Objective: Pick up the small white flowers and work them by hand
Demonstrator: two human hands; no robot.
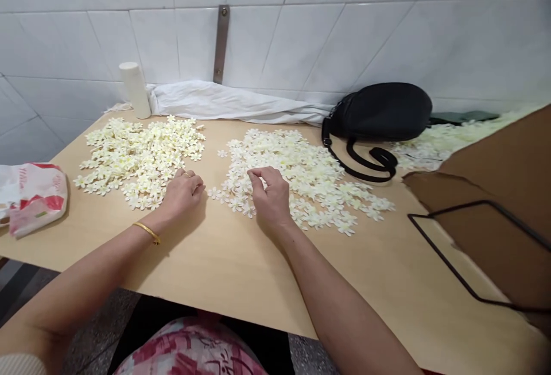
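Two heaps of small white artificial flowers with pale yellow centres lie on the wooden table. My left hand (184,192), with a gold bangle on the wrist, is at the right edge of the left flower heap (142,154). Its fingers are curled in and pressed together, and whatever they may hold is hidden. Over the left side of the right flower heap (297,162) is my right hand (272,196). Thumb and forefinger meet in a pinch there; I cannot make out anything between them. A few single flowers (218,193) lie in the gap between my hands.
Against the tiled wall stand a white bottle (135,91), a rolled white cloth (228,102) and a black bag (381,112) with its strap. A red-and-white plastic bag (37,197) lies at left. A cardboard box (503,191) and a black wire frame (456,271) occupy the right.
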